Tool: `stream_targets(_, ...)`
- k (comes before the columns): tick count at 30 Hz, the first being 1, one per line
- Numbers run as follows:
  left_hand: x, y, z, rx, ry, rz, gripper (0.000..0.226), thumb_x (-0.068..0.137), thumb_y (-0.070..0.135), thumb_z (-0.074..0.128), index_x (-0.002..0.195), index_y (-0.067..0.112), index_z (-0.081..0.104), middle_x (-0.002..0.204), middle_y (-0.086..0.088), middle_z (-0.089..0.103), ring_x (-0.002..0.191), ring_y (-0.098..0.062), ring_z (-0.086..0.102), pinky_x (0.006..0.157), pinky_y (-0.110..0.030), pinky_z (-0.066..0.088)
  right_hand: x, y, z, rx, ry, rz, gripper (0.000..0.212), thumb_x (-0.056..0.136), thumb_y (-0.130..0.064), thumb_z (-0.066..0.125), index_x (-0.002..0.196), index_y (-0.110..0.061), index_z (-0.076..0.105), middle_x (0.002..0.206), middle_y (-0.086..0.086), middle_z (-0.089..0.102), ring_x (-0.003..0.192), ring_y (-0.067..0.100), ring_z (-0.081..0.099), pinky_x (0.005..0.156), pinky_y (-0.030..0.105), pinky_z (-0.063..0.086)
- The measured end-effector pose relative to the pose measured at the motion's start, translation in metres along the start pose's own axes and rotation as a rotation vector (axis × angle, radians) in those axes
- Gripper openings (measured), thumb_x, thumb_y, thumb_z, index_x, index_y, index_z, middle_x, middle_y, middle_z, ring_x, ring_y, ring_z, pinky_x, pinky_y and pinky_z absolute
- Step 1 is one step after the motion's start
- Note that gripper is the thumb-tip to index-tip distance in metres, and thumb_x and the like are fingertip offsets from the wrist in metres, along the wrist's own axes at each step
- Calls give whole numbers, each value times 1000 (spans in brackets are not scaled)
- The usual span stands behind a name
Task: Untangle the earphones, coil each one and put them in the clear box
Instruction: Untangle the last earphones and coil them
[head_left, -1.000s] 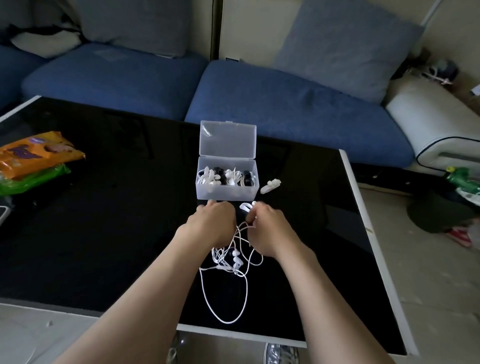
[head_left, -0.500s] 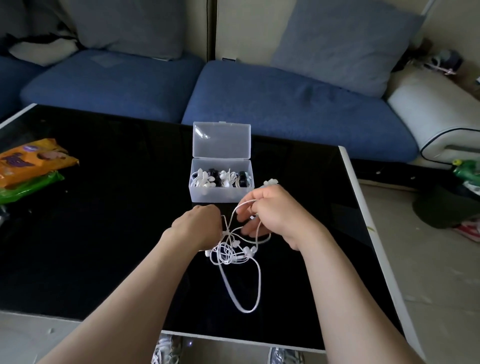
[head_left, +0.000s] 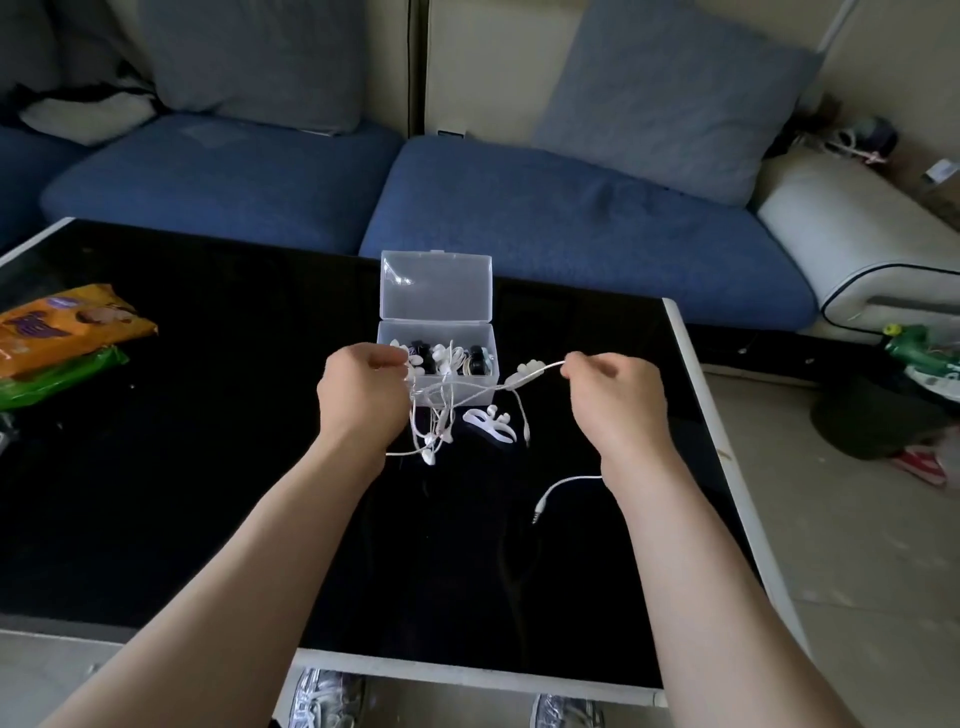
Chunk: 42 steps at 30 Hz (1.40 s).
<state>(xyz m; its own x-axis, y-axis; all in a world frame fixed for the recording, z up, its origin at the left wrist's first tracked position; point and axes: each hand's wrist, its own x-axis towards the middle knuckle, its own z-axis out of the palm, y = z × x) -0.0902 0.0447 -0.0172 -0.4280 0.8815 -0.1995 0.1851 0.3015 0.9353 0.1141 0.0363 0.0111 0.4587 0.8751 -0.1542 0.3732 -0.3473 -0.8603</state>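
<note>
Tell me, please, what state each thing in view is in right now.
clear box: lid open and upright, coiled earphones inside.
tangled earphones: knotted, stretched between both hands.
left hand: grips the tangle.
right hand: pinches one of its cables.
jack plug: free, below the right wrist.

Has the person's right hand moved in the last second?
Yes. The right hand, pinching an earphone cord, has swung rightward: from in front of the clear box to beyond its right side.

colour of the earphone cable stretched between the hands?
White. The head view shows the earphone cable best, pinched between left hand and right hand.
</note>
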Motion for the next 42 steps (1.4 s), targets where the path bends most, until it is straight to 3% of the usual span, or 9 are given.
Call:
stream_targets(3, -1, 1, 2, -263, 33, -91, 35, 87, -11, 52, 96, 19, 70, 106, -9, 72, 100, -27, 75, 98, -48, 61, -1, 0, 0, 371, 64, 138, 24, 106, -21, 49, 89, -11, 63, 82, 6, 65, 72, 20, 63, 68, 35, 54)
stream_targets(6, -6, 8, 3, -539, 106, -186, 36, 94, -18, 41, 111, 5, 64, 109, -15, 66, 98, -27, 76, 97, -46, 62, -7, -7, -7, 904, 61, 339, 41, 112, -14, 33, 149, -4, 46, 109, 20, 71, 93, 33, 78, 91, 48, 64)
stream_targets(12, -17, 16, -3, -678, 180, -299, 34, 99, -12, 36, 118, 2, 59, 90, -13, 61, 72, -21, 70, 82, -38, 64, -18, -8, -21, 1123, 102, 512, 50, 111, -12, 24, 161, -8, 28, 105, 23, 74, 78, 39, 80, 73, 45, 68)
stream_targets(14, -17, 15, -6, -496, 165, -293, 23, 95, -4, 39, 94, 10, 58, 84, -15, 61, 60, -22, 53, 58, -31, 49, -16, -7, -22, 991, 82, 537, 39, 109, -13, 32, 144, -4, 48, 99, 18, 75, 68, 27, 79, 63, 35, 65)
stream_targets(18, -13, 8, -9, -115, 136, -114, 11, 84, 10, 47, 74, 14, 48, 72, -9, 45, 69, -23, 37, 61, -35, 30, -16, -3, -23, 321, 93, 283, 24, 100, -23, 51, 93, -7, 68, 87, 9, 75, 63, 12, 59, 59, 30, 40)
stream_targets(22, -12, -3, -9, 382, 43, 50, 17, 83, 13, 50, 77, 21, 64, 78, -4, 58, 85, -34, 55, 82, -36, 42, -13, 10, -20, -370, 172, -59, 24, 98, -39, 55, 97, -19, 68, 88, 2, 69, 101, 31, 62, 95, 45, 48)
stream_targets(27, -12, -18, -5, 941, -88, 187, 34, 89, 12, 59, 113, 32, 72, 123, 5, 59, 122, -34, 36, 87, -41, 23, -6, 31, -13, -875, 5, -113, 33, 102, -33, 59, 130, -17, 52, 94, 6, 54, 125, 37, 47, 99, 48, 34)
stream_targets(38, -6, -26, 1, 1042, -301, 146, 46, 91, 5, 56, 125, 35, 66, 131, 3, 59, 131, -30, 43, 94, -43, 24, -1, 57, 21, -1299, -446, 25, 49, 99, -20, 59, 148, -25, 52, 167, 19, 27, 156, 55, 1, 123, 71, 0)
stream_targets(42, -4, -29, 2, 1056, -353, 141, 46, 90, 3, 54, 125, 31, 66, 130, 1, 59, 128, -27, 49, 103, -47, 27, -10, 50, 36, -981, -628, -260, 63, 94, -6, 53, 151, -34, 52, 159, 6, 43, 149, 34, 37, 122, 53, 30)
